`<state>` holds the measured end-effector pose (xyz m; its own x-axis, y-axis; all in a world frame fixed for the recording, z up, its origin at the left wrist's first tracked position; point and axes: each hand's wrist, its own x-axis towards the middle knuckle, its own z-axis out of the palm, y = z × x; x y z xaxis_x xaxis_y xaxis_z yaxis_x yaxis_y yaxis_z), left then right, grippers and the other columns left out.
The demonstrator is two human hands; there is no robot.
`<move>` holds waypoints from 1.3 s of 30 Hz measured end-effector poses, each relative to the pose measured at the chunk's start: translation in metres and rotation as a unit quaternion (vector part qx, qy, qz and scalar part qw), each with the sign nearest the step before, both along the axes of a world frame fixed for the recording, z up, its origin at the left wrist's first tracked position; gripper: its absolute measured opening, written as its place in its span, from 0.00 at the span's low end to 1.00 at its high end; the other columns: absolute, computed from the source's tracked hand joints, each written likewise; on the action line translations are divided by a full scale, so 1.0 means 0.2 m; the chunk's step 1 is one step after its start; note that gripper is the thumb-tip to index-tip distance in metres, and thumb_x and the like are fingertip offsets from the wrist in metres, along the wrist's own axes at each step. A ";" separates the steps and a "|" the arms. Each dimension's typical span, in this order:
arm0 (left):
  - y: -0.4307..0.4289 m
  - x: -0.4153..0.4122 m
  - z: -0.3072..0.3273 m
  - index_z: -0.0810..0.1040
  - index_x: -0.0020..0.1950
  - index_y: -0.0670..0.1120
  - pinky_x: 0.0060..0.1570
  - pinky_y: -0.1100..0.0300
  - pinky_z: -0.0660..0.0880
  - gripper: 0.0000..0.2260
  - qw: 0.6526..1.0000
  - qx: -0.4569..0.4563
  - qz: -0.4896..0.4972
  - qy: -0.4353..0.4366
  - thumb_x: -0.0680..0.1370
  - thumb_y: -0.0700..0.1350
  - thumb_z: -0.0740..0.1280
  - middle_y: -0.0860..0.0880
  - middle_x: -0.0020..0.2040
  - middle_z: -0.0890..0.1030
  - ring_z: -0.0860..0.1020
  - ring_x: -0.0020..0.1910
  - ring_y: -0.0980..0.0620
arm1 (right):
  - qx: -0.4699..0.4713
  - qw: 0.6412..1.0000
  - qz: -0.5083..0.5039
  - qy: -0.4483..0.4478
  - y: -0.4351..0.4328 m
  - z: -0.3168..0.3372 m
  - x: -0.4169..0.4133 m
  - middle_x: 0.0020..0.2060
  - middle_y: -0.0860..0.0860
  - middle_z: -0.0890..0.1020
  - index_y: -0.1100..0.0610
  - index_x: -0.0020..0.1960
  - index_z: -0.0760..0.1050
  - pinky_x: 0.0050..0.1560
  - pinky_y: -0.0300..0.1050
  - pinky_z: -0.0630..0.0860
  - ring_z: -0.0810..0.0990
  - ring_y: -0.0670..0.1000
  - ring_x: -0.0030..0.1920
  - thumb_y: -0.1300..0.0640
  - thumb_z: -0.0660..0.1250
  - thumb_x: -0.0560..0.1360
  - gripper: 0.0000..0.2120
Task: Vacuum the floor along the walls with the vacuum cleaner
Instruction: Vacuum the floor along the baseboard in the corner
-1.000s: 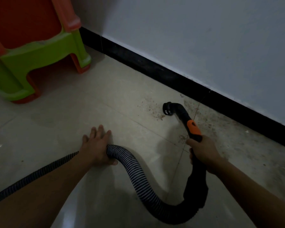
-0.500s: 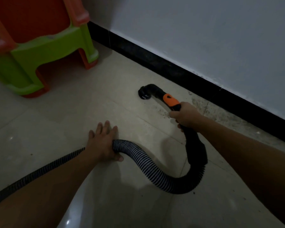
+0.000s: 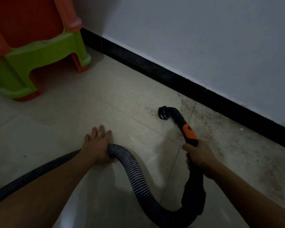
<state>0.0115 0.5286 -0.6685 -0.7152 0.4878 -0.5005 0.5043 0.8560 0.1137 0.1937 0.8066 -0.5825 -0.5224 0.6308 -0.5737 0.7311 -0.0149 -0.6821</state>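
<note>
A black vacuum wand with an orange band (image 3: 189, 131) ends in a round black nozzle (image 3: 163, 112) that sits on the pale tiled floor (image 3: 122, 99), short of the black skirting board (image 3: 171, 76). My right hand (image 3: 198, 155) grips the wand just below the orange band. The ribbed black-and-grey hose (image 3: 133, 171) loops from the wand back to the left across the floor. My left hand (image 3: 97, 145) lies flat on the floor with its fingers straight, the palm over the hose and pressing it down. Brown dirt specks (image 3: 204, 122) lie around the nozzle and along the wall.
A green and orange plastic stool (image 3: 38, 51) stands at the upper left, close to the skirting. A white wall (image 3: 204, 38) runs diagonally from the top centre to the right edge. Dusty, stained tile (image 3: 253, 153) stretches to the right along the wall.
My right hand has pulled the wand back to the right, away from the stool, so the nozzle sits over the dirty patch again. My left hand has stayed on the hose.
</note>
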 end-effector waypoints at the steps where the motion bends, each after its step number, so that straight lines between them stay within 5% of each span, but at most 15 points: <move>1: 0.00 0.01 0.00 0.42 0.79 0.49 0.74 0.40 0.47 0.57 1.000 0.001 -0.005 0.001 0.62 0.70 0.71 0.42 0.78 0.38 0.39 0.77 0.39 | -0.008 1.000 0.007 0.002 -0.03 -0.01 0.01 0.28 0.56 0.72 0.61 0.48 0.70 0.26 0.44 0.73 0.72 0.52 0.21 0.63 0.67 0.74 0.06; 9: -0.03 0.06 0.02 0.44 0.79 0.50 0.75 0.42 0.48 0.55 1.000 0.013 -0.008 0.004 0.63 0.69 0.71 0.44 0.79 0.39 0.40 0.77 0.40 | 0.050 0.998 0.042 0.009 -0.03 0.00 -0.16 0.28 0.55 0.73 0.61 0.45 0.72 0.25 0.42 0.72 0.72 0.52 0.23 0.62 0.68 0.73 0.05; 20: -0.03 0.04 0.00 0.42 0.79 0.50 0.74 0.41 0.46 0.59 1.000 0.016 0.005 0.003 0.60 0.70 0.72 0.45 0.78 0.37 0.38 0.77 0.41 | 0.110 0.975 0.189 -0.050 -0.05 0.07 -0.52 0.38 0.57 0.78 0.58 0.55 0.71 0.26 0.42 0.74 0.77 0.52 0.29 0.58 0.69 0.74 0.12; 25: -0.03 0.05 0.00 0.43 0.79 0.49 0.74 0.42 0.46 0.58 1.000 0.022 0.005 0.006 0.61 0.70 0.72 0.44 0.78 0.38 0.39 0.77 0.41 | 0.106 0.982 0.147 -0.057 0.00 0.11 -0.37 0.36 0.57 0.77 0.61 0.56 0.71 0.25 0.41 0.74 0.76 0.52 0.28 0.61 0.69 0.75 0.12; 32: -0.06 0.22 0.00 0.43 0.79 0.48 0.74 0.43 0.44 0.54 0.999 0.029 -0.037 -0.004 0.65 0.69 0.70 0.41 0.78 0.37 0.38 0.76 0.38 | 0.094 0.970 0.216 -0.059 -0.18 0.08 -0.11 0.37 0.57 0.78 0.54 0.49 0.70 0.22 0.39 0.72 0.76 0.51 0.24 0.59 0.69 0.73 0.09; 39: -0.09 0.33 0.02 0.42 0.79 0.47 0.75 0.44 0.44 0.53 0.998 0.014 -0.062 -0.014 0.67 0.66 0.71 0.41 0.78 0.36 0.37 0.76 0.39 | 0.083 0.985 0.135 -0.061 -0.15 0.11 0.06 0.34 0.57 0.77 0.59 0.54 0.71 0.24 0.40 0.73 0.75 0.52 0.24 0.61 0.69 0.74 0.11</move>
<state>0.0782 0.5109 -0.6640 -0.6341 0.5859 -0.5046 0.6020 0.7836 0.1534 0.2054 0.7769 -0.5596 -0.6184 0.5687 -0.5424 0.7692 0.2963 -0.5662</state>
